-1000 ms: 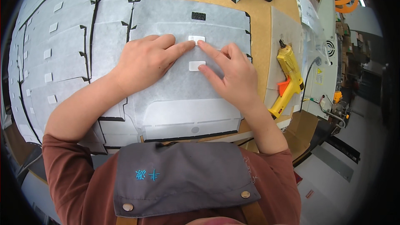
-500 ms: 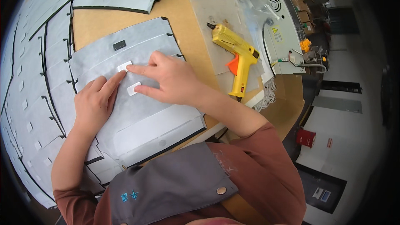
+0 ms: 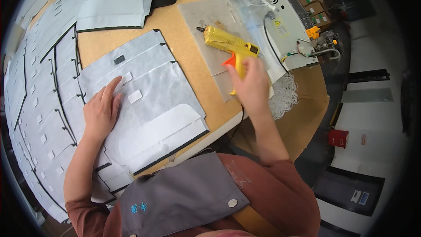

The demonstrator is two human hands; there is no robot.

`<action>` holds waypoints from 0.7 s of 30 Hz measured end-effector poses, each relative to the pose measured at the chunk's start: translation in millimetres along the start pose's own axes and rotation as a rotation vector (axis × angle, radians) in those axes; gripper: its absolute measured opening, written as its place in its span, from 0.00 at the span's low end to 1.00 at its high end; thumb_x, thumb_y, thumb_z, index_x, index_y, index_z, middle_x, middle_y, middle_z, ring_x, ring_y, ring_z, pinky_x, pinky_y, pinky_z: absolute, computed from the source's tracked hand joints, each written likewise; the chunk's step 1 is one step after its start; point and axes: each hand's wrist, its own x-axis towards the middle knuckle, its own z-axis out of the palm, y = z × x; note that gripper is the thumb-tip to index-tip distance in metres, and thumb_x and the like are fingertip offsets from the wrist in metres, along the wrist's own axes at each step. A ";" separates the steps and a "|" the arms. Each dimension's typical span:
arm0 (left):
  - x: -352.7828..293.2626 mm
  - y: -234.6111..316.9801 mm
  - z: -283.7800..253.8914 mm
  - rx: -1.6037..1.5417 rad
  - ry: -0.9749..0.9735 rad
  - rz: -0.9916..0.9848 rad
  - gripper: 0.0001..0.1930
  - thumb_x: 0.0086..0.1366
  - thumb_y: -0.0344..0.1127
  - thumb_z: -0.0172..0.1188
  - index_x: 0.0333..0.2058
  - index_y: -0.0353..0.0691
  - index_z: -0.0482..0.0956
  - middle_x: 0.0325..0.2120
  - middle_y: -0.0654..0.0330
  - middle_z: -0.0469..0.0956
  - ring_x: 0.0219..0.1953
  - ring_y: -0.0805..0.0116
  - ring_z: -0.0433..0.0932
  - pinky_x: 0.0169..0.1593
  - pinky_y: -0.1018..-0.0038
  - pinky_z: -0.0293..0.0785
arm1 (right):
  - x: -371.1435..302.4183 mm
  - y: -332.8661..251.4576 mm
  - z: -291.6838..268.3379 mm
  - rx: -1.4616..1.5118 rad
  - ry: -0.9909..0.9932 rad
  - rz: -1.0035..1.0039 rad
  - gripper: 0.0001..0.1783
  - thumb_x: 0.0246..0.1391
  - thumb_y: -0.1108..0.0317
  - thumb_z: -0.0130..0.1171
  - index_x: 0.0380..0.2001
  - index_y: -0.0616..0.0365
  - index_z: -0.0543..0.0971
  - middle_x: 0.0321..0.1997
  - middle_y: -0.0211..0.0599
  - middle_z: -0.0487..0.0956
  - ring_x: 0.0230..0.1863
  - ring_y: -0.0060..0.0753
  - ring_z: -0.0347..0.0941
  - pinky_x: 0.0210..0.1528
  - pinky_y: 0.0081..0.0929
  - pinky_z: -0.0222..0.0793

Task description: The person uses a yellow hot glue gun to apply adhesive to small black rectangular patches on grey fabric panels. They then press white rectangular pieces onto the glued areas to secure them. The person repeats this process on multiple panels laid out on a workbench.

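A light grey felt-like panel (image 3: 153, 87) with dark edging lies on the table in front of me. On it are a small black patch (image 3: 119, 59) and two white patches: an upper one (image 3: 126, 78) and a lower one (image 3: 135, 96). My left hand (image 3: 101, 112) rests on the panel's left part, fingers stretched out, the index fingertip at the upper white patch. To the right, my right hand (image 3: 253, 85) closes round the handle of a yellow hot glue gun (image 3: 228, 40) with an orange trigger. The gun's dark nozzle points left, above a stained translucent sheet (image 3: 193, 15).
More grey panels (image 3: 48, 127) with white patches overlap along the left, and another panel (image 3: 112, 11) lies at the back. Beyond the gun stands a pale metal machine (image 3: 285, 22). A bundle of white cord (image 3: 284, 96) sits in a cardboard box (image 3: 311, 101) at right.
My right hand has left the white patches and moved right to the glue gun's handle, taking hold of it. My left hand has stayed on the panel. The view has shifted slightly.
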 end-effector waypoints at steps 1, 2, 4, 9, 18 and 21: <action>-0.1 -0.6 -0.4 -0.015 0.002 0.003 0.20 0.67 0.34 0.54 0.57 0.49 0.71 0.26 0.59 0.76 0.26 0.58 0.76 0.30 0.64 0.70 | -5.5 12.5 -5.1 -0.041 -0.021 0.073 0.25 0.52 0.51 0.67 0.34 0.64 0.73 0.37 0.50 0.74 0.40 0.55 0.73 0.42 0.44 0.70; -2.5 -2.3 -2.8 -0.018 0.005 -0.004 0.20 0.68 0.34 0.52 0.58 0.48 0.70 0.26 0.58 0.77 0.27 0.56 0.76 0.31 0.63 0.71 | -9.7 18.7 -7.8 -0.003 -0.125 0.176 0.27 0.50 0.49 0.68 0.34 0.64 0.74 0.36 0.51 0.76 0.40 0.55 0.74 0.42 0.44 0.71; -4.7 -4.5 -8.5 -0.067 -0.019 -0.033 0.19 0.69 0.33 0.49 0.58 0.47 0.69 0.27 0.56 0.77 0.28 0.53 0.76 0.33 0.62 0.71 | -14.0 20.9 -7.1 0.085 -0.255 0.322 0.29 0.48 0.47 0.70 0.34 0.65 0.75 0.35 0.53 0.78 0.39 0.56 0.76 0.42 0.45 0.72; -8.3 6.3 -27.0 -0.376 0.030 -0.178 0.19 0.68 0.28 0.44 0.57 0.45 0.71 0.23 0.55 0.71 0.25 0.60 0.73 0.32 0.68 0.69 | -6.2 27.3 1.1 0.198 -0.271 0.349 0.29 0.46 0.49 0.70 0.36 0.67 0.77 0.33 0.57 0.82 0.38 0.58 0.79 0.43 0.46 0.72; -43.6 71.5 -45.4 -1.167 -0.443 -0.710 0.16 0.75 0.41 0.47 0.52 0.42 0.78 0.25 0.73 0.65 0.26 0.85 0.59 0.29 0.85 0.56 | -16.0 22.6 -5.2 1.095 -0.179 0.529 0.22 0.55 0.71 0.62 0.49 0.64 0.65 0.36 0.38 0.75 0.26 0.31 0.79 0.26 0.24 0.75; -45.6 93.9 -45.5 -1.075 -0.535 -0.573 0.16 0.75 0.41 0.49 0.49 0.38 0.81 0.34 0.65 0.80 0.36 0.79 0.72 0.43 0.78 0.71 | -14.1 7.7 -25.2 1.207 -0.070 0.428 0.21 0.55 0.70 0.61 0.50 0.63 0.67 0.32 0.37 0.76 0.27 0.31 0.79 0.26 0.22 0.74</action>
